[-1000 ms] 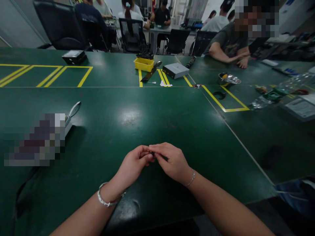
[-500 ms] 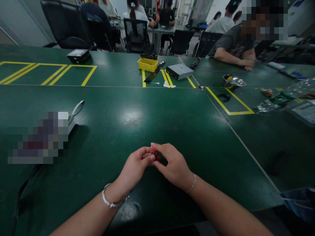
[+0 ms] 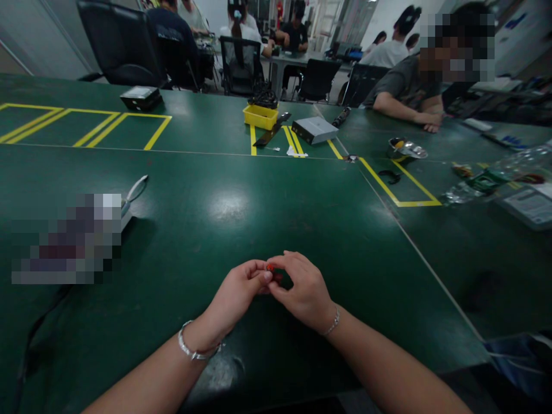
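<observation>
My left hand [image 3: 235,293] and my right hand [image 3: 304,290] meet fingertip to fingertip just above the green table [image 3: 241,213], near its front edge. Both pinch one small red and black part [image 3: 272,271], which is mostly hidden by the fingers. Each wrist carries a thin silver bracelet.
A blurred flat item with a white cable [image 3: 134,190] lies at left. Farther back stand a yellow bin [image 3: 260,116], a grey box [image 3: 316,130], a black box [image 3: 141,98] and a metal bowl [image 3: 406,148]. A seated person [image 3: 409,86] leans on the table at right. Yellow tape lines mark the surface.
A red part has come into view between my fingertips. My hands have stayed pinched together in about the same place.
</observation>
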